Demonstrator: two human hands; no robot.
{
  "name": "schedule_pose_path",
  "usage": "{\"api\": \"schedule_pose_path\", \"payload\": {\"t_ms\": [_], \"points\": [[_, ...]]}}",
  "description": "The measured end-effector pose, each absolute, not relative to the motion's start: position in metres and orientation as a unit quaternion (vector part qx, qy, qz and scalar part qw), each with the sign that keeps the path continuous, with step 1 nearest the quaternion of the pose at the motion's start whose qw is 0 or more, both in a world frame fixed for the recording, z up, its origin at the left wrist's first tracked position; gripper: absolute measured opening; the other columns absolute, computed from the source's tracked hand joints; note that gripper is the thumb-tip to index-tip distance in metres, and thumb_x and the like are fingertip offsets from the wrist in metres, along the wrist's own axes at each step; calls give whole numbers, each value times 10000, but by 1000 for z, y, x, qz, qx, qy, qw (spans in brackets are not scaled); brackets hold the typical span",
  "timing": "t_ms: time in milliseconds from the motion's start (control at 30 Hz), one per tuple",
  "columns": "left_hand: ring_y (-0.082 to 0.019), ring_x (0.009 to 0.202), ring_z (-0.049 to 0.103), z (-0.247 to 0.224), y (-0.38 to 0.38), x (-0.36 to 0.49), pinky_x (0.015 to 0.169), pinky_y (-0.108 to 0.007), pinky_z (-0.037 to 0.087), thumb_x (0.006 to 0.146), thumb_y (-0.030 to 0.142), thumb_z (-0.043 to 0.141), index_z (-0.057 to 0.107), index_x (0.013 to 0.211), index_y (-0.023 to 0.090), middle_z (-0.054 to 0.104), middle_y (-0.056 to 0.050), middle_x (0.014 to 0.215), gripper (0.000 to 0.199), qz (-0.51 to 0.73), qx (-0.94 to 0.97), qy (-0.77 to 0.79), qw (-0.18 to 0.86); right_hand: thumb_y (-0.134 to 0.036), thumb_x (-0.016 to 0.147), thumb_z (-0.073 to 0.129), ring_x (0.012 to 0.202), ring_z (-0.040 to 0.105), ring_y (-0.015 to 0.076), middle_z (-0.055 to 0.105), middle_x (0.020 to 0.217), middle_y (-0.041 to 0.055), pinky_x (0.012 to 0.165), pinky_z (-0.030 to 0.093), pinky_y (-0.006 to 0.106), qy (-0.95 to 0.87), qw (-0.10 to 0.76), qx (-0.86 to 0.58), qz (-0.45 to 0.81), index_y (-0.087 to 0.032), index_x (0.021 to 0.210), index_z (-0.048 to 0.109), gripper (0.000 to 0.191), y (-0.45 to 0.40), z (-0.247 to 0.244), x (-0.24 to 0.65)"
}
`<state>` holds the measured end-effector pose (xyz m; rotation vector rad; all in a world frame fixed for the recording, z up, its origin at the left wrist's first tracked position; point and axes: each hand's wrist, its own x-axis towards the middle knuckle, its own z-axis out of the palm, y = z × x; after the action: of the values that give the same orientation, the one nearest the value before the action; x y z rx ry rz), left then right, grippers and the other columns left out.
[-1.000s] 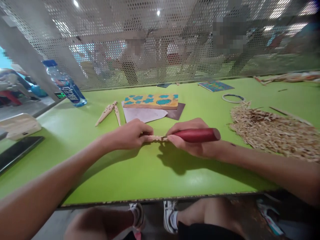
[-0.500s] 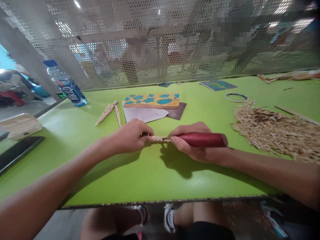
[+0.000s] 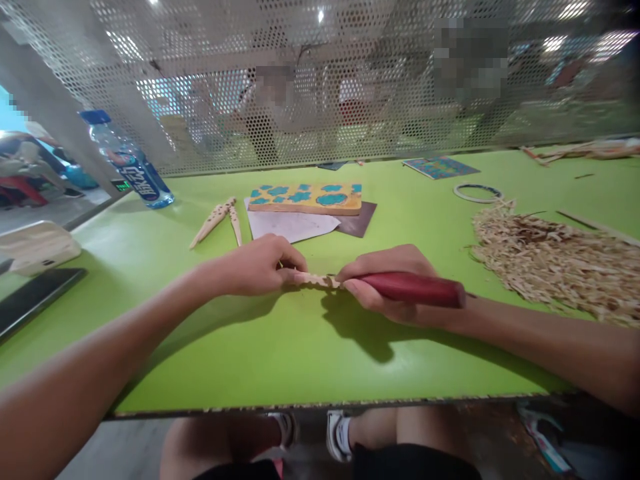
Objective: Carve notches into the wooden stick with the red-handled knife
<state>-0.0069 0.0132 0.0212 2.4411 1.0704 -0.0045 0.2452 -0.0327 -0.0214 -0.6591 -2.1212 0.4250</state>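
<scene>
My left hand (image 3: 257,265) pinches the left end of a thin pale wooden stick (image 3: 320,281) with notched edges, low over the green table (image 3: 280,347). In my right hand (image 3: 393,260) is a carving knife with a dark red handle (image 3: 423,289), its butt pointing right. The knife's tip end meets the right part of the stick; its blade is mostly hidden by my fingers. Beyond my left hand lie two pointed carved wooden pieces (image 3: 215,220) with dark spots, touching at the top.
A yellow block with blue patches (image 3: 305,197) rests on white paper (image 3: 290,228) and a dark sheet (image 3: 364,220). Wood shavings (image 3: 555,260) heap at right near a tape ring (image 3: 477,193). At left are a water bottle (image 3: 133,163), a pale case (image 3: 43,247) and a dark flat device (image 3: 40,300).
The knife handle's butt has tipped slightly down and to the right. Both hands keep their grips on the stick and knife. The view has shifted slightly.
</scene>
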Motion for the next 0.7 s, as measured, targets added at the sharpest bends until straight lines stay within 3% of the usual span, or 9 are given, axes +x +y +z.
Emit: {"api": "schedule_pose_path", "payload": {"t_ms": [433,567,700], "points": [[-124,629,516,22,12,-5,595,-247,316,919,318,578,765,818,165,646,3,662,262,6,896,381,229,-205,886,639,496,577,117,714,630,27,500,433,257,-881,394,-223,140,-172,838,778,151,-32,-22,243],[-119,600,506,22,12,-4,582,-257,294,914,298,590,766,789,168,638,3,633,252,13,903,373,211,-289,928,638,526,604,117,725,683,23,495,452,240,-821,408,-296,266,-174,824,754,193,-30,-20,244],[-116,590,508,22,11,-4,587,-262,284,921,267,577,761,783,168,645,0,627,251,15,916,358,179,-396,919,648,412,491,91,599,545,-35,393,375,225,-728,402,-358,424,-165,798,709,268,-25,-19,242]]}}
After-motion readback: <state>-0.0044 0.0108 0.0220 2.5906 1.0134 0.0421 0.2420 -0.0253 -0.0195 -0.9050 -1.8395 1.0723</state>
